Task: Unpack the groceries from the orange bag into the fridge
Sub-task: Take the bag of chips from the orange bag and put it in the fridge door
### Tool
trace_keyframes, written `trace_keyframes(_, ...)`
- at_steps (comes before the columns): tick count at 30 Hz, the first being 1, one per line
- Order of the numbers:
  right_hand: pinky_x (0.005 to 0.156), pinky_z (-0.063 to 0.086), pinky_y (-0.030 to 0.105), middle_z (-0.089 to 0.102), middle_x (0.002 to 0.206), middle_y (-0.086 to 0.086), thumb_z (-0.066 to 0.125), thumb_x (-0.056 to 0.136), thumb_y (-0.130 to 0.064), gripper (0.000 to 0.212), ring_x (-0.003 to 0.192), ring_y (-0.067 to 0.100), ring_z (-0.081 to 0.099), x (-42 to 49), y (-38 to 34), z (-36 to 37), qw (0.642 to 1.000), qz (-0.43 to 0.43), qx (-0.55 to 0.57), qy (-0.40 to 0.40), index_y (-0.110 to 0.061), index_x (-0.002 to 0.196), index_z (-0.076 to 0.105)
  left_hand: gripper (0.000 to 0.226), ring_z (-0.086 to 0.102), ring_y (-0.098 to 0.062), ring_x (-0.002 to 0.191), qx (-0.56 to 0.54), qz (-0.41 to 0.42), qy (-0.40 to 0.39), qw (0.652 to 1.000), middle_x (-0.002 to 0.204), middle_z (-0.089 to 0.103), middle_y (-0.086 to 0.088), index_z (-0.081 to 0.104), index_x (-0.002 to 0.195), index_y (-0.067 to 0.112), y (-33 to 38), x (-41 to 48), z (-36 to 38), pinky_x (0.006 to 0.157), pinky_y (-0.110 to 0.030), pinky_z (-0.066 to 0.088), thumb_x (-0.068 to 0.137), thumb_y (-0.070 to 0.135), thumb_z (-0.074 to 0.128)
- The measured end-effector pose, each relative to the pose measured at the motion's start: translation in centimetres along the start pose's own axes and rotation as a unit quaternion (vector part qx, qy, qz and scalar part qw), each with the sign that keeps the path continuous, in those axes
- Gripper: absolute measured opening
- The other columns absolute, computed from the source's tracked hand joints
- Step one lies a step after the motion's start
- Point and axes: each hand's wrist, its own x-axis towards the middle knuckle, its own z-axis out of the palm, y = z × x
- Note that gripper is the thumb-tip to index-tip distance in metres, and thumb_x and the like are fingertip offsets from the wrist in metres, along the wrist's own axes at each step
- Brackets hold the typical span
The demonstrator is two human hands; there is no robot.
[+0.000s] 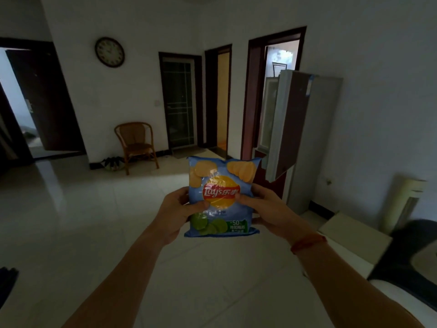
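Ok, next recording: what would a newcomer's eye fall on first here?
The glossy light-blue Lay's crisp bag, centre frame, gripped at its sides by the left hand and right hand. Behind it to the right stands the tall pale fridge with its upper door swung open. A round dark-rimmed wall clock hangs at upper left above a brown wicker chair.

This is a home, seen from its main living room or hall. A round clock (109, 52) hangs on a white wall above a wicker chair (136, 143). The floor (71, 221) is glossy pale tile. Several dark-framed doorways (256, 95) lead to other rooms, and a tall fridge (314, 138) stands by the right wall with its door open.
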Motion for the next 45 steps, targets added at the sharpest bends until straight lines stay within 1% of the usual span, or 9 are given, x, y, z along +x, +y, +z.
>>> trace_keyframes(4,0.072,0.058,0.035,0.075,0.104,-0.004,0.068,0.089,-0.028,0.027,0.095,0.018,0.072,6.1,0.5,-0.3,1.0,0.006,-0.003,-0.008,-0.028,0.116,0.065,0.045,0.07,-0.03,0.099,0.001,0.008,0.008,1.0,0.112,0.072,-0.01,0.064,0.12,0.008,-1.1,5.7,-1.5,0.084,-0.048,0.058,0.077,0.001,0.075)
trace_keyframes(8,0.066,0.057,0.03,0.076,0.103,-0.004,0.069,0.088,-0.029,0.024,0.092,0.017,0.073,13.3,1.6,0.1,1.0,0.005,-0.008,-0.005,-0.029,0.112,0.067,0.042,0.071,-0.027,0.096,-0.001,0.007,0.022,1.0,0.111,0.073,-0.008,0.065,0.118,0.009,-3.0,12.3,-3.8,0.078,-0.04,0.06,0.079,0.0,0.075)
trace_keyframes(17,0.069,0.058,0.032,0.075,0.108,0.0,0.069,0.088,-0.026,0.022,0.095,0.02,0.072,32.7,2.8,2.2,1.0,0.002,-0.014,0.022,-0.027,0.11,0.068,0.041,0.071,-0.027,0.098,-0.005,0.008,0.008,1.0,0.11,0.073,-0.006,0.066,0.118,0.01,-5.3,30.9,-10.9,0.082,-0.044,0.06,0.078,0.004,0.076)
trace_keyframes(23,0.079,0.059,0.043,0.074,0.109,0.003,0.074,0.076,-0.035,0.042,0.099,0.025,0.071,43.4,3.5,1.8,0.999,0.005,-0.002,0.04,-0.024,0.116,0.067,0.044,0.071,-0.027,0.098,0.01,0.008,-0.012,1.0,0.11,0.073,-0.007,0.065,0.12,0.009,-6.5,41.9,-13.7,0.084,-0.048,0.059,0.078,0.006,0.076)
trace_keyframes(27,0.068,0.058,0.029,0.075,0.104,0.0,0.068,0.089,-0.02,0.02,0.094,0.019,0.072,50.5,4.7,1.2,0.999,0.005,-0.001,0.045,-0.024,0.109,0.068,0.043,0.071,-0.027,0.099,0.02,0.002,-0.022,1.0,0.111,0.073,-0.007,0.065,0.12,0.009,-8.2,49.1,-15.0,0.083,-0.047,0.059,0.079,0.006,0.076)
trace_keyframes(31,0.07,0.057,0.033,0.073,0.111,0.006,0.069,0.088,-0.022,0.02,0.099,0.024,0.071,57.7,6.4,-0.2,0.998,0.011,-0.004,0.056,-0.025,0.108,0.068,0.043,0.071,-0.027,0.099,0.032,-0.002,-0.022,0.999,0.111,0.073,-0.007,0.065,0.119,0.01,-10.3,56.8,-15.7,0.084,-0.049,0.058,0.077,0.007,0.077)
trace_keyframes(36,0.063,0.055,0.024,0.073,0.112,0.004,0.068,0.09,-0.023,0.023,0.095,0.019,0.071,67.5,6.8,-3.9,0.998,0.009,-0.013,0.063,-0.025,0.112,0.066,0.042,0.07,-0.028,0.099,0.031,0.002,-0.028,0.999,0.111,0.073,-0.007,0.066,0.118,0.011,-12.1,67.8,-15.0,0.084,-0.052,0.058,0.078,0.005,0.077)
trace_keyframes(42,0.068,0.059,0.034,0.075,0.105,-0.005,0.067,0.09,-0.026,0.021,0.095,0.017,0.072,80.3,5.5,-8.5,0.998,0.013,-0.008,0.063,-0.036,0.109,0.066,0.04,0.071,-0.027,0.098,0.025,0.0,-0.034,0.999,0.109,0.073,-0.006,0.066,0.116,0.013,-12.0,81.9,-13.7,0.082,-0.048,0.059,0.078,0.005,0.077)
trace_keyframes(45,0.071,0.058,0.035,0.075,0.103,-0.005,0.067,0.091,-0.026,0.022,0.097,0.017,0.072,86.0,5.4,-10.1,0.998,0.014,-0.009,0.056,-0.034,0.111,0.066,0.038,0.071,-0.026,0.097,0.013,-0.008,-0.031,0.999,0.109,0.073,-0.006,0.066,0.115,0.013,-12.6,87.9,-13.7,0.08,-0.045,0.06,0.079,0.004,0.075)
